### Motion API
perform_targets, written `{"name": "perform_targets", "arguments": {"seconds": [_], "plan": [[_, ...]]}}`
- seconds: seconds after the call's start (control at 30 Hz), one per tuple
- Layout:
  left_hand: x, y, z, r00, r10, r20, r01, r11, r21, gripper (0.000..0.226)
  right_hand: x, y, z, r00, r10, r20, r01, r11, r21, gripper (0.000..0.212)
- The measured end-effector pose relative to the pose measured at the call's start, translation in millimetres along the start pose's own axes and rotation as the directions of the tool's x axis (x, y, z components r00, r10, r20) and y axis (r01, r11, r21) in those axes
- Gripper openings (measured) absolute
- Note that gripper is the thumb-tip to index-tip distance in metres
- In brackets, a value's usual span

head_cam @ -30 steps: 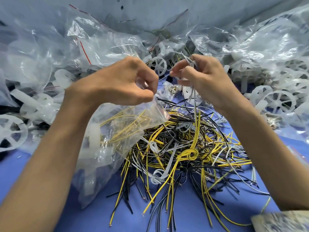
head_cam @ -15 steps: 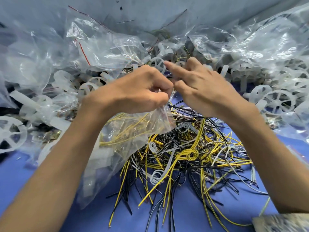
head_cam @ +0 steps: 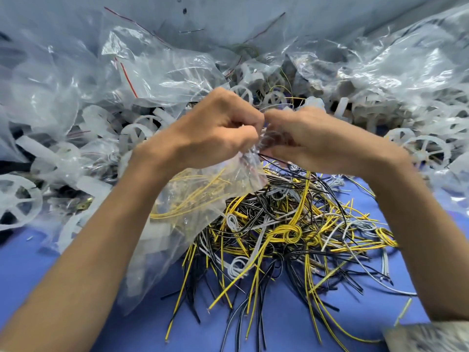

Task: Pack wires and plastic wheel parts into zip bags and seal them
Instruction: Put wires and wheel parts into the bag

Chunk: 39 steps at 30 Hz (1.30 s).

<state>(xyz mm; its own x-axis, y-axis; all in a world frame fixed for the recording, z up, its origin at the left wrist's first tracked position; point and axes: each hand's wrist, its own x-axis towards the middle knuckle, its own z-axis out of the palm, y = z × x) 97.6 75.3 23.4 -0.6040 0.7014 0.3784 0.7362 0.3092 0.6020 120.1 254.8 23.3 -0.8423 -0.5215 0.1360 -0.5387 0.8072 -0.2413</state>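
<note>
A clear zip bag [head_cam: 193, 219] hangs from both hands above the blue table; yellow wires and white plastic pieces show through it. My left hand [head_cam: 215, 133] grips the bag's top edge with curled fingers. My right hand [head_cam: 307, 141] pinches the same top edge from the right, fingertips touching the left hand's. A tangle of yellow, black and white wires [head_cam: 286, 229] lies on the table below and right of the bag. White plastic wheel parts [head_cam: 421, 151] lie heaped at the right and behind the hands.
Crumpled clear bags [head_cam: 142, 69] pile up at the back left and back right. A white wheel [head_cam: 17, 201] lies at the far left edge. Bare blue table [head_cam: 279, 331] shows in front. A patterned object [head_cam: 431, 336] sits at the bottom right corner.
My right hand has dropped and closed onto the bag's top edge, its index finger no longer pointing out. Both hands have drifted slightly right and lower, with the bag.
</note>
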Motion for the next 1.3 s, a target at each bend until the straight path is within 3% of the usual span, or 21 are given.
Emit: {"name": "perform_targets", "arguments": {"seconds": [0.07,0.23,0.37,0.5,0.63,0.7,0.87,1.0,1.17,1.3], "plan": [[-0.4,0.3,-2.1,1.000,-0.003,-0.007,0.003,1.000,-0.004,0.013,-0.1,2.7,0.2,1.000,-0.023,-0.016,0.024,0.999,0.039,0.013],[-1.4,5.2,-4.3,1.000,-0.005,-0.001,0.005,0.998,-0.067,0.013,-3.9,-7.3,-2.3,0.995,-0.090,-0.039,0.097,0.966,0.240,0.020],[-3.2,9.4,-7.3,0.999,0.015,0.030,-0.012,0.994,-0.106,0.008,-4.1,-18.4,-0.8,0.985,-0.112,0.130,0.040,0.887,0.460,0.024],[-2.9,13.8,-9.2,0.993,0.018,0.115,0.004,0.982,-0.188,0.009,-4.8,-15.3,5.3,0.956,-0.160,0.248,-0.050,0.740,0.671,0.031],[-2.6,15.6,-12.3,0.956,0.036,0.290,0.001,0.992,-0.129,0.008,-3.7,-16.7,8.7,0.838,-0.282,0.466,0.013,0.866,0.500,0.017],[-4.3,13.8,-16.5,0.944,0.014,0.329,0.027,0.992,-0.120,0.010,-2.6,-15.3,9.7,0.844,-0.256,0.471,0.048,0.911,0.409,0.026],[-12.4,8.8,-34.4,0.955,-0.022,0.297,0.065,0.989,-0.134,0.008,-2.7,-10.5,9.3,0.935,-0.116,0.337,0.006,0.951,0.310,0.013],[-20.6,1.2,-48.7,0.966,-0.122,0.227,0.139,0.988,-0.060,0.013,-4.7,-4.4,3.2,0.989,-0.017,0.149,-0.005,0.989,0.146,0.017],[-21.3,-5.5,-53.1,0.977,-0.177,0.122,0.184,0.982,-0.047,0.017,-8.8,12.0,-8.9,0.992,0.104,0.076,-0.105,0.994,0.013,0.050],[-20.5,-5.9,-52.3,0.982,-0.162,0.095,0.169,0.982,-0.082,0.014,-9.5,23.4,-19.9,0.990,0.091,-0.112,-0.102,0.990,-0.097,0.036]]}}
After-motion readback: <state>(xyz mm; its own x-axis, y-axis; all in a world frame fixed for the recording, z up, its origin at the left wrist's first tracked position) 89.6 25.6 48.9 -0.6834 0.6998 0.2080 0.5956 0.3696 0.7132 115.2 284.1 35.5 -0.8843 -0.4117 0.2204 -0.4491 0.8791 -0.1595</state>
